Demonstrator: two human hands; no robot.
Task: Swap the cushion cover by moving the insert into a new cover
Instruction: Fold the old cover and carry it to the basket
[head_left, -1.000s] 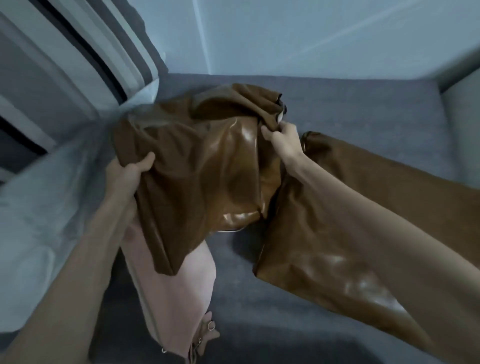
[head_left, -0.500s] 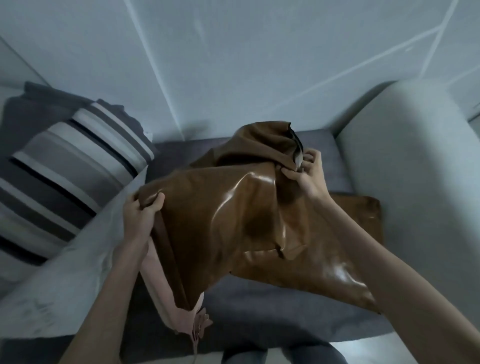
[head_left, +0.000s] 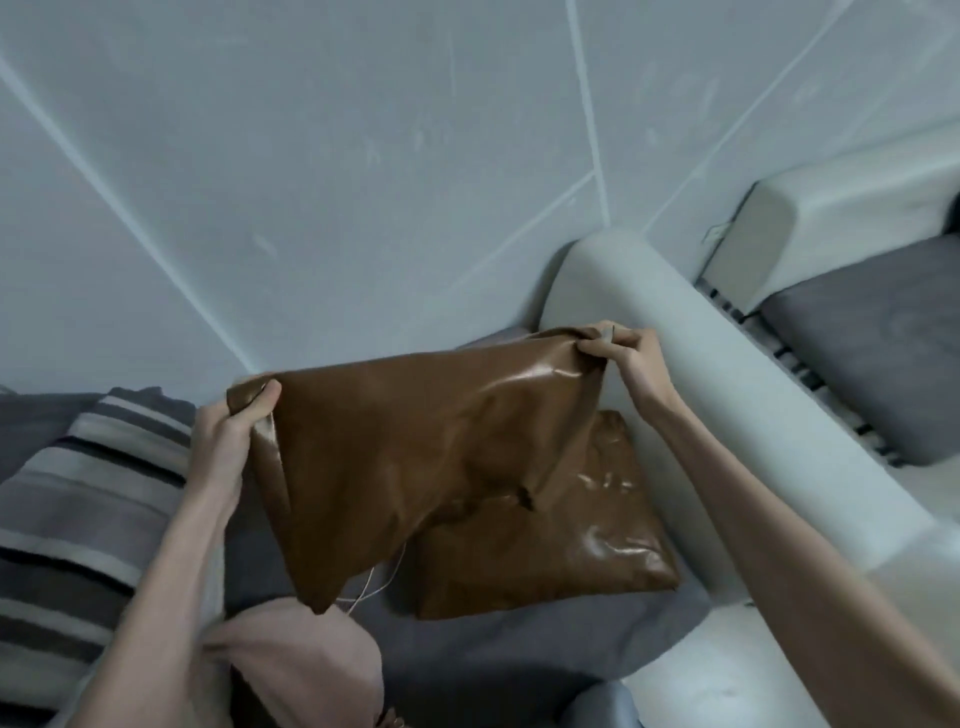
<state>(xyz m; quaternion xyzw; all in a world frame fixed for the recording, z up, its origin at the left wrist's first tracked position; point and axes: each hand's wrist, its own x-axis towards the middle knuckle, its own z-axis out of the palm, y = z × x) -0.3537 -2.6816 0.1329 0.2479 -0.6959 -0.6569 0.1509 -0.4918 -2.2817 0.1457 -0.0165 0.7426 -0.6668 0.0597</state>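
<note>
I hold an empty, shiny brown cushion cover spread out in the air above the sofa seat. My left hand pinches its upper left corner. My right hand pinches its upper right corner. The cover hangs limp, its lower point dangling with a loose thread. Behind and below it, a filled brown cushion lies flat on the grey seat. A pink fabric piece lies crumpled at the seat's near edge, below my left forearm.
A grey, black and white striped cushion leans at the left. The pale sofa armrest runs along the right. Beyond it stands a second sofa with a grey seat pad. The light wall rises behind.
Both hands have pulled apart and lifted, stretching the bunched brown cover flat between them. The view has tilted up, showing more wall and the second sofa.
</note>
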